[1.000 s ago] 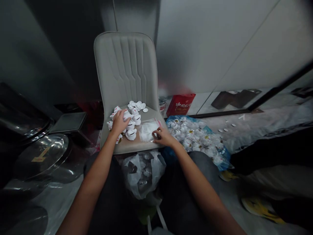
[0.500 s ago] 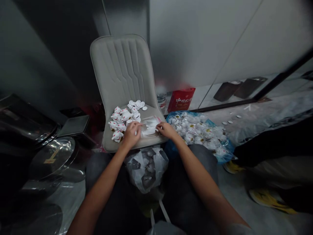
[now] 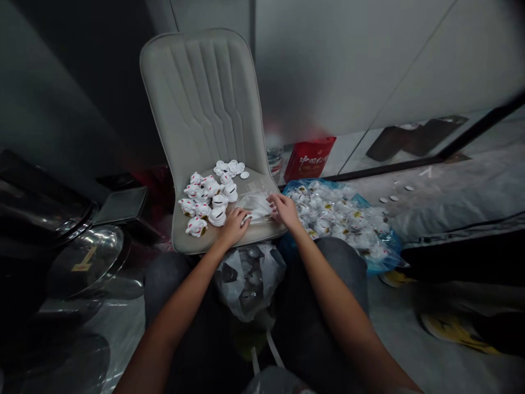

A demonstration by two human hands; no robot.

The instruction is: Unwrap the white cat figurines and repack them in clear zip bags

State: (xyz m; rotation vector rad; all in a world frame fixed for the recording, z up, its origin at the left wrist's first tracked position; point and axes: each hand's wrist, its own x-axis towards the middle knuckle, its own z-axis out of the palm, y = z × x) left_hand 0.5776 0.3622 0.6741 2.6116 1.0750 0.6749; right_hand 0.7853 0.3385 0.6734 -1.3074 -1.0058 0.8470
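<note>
Bags of clear plastic (image 3: 255,202) lie on the right part of the seat (image 3: 186,239) in the head view, between our two hands, and they catch light along their creases. Our left hand (image 3: 233,226) sits at their near left edge, its fingers curled with the thumb side toward the film; something small and white shows at the tips, but we cannot tell whether we pinch it or merely rest against it. Our right hand (image 3: 284,210) reaches over the far right end of the film, fingers bent and a little apart; blur hides whether they grip any plastic.

To work this film well, we should judge it as light and slippery, so a gentle press from one hand against the seat serves better than a tug from both. Rubbing a single edge between thumb and finger ought to part one layer from the next, and a firm hold close to the opening would stop the mouth folding shut.

White figures (image 3: 212,189) crowd the seat just left of our left hand, some tilted or lying on their sides, so we do best to swing the elbow clear of them. White discs (image 3: 232,166) lie behind, near the backrest (image 3: 200,87), and a wide sweep could scatter them. The seat's front edge is near too, so short movements seem safest.
</note>
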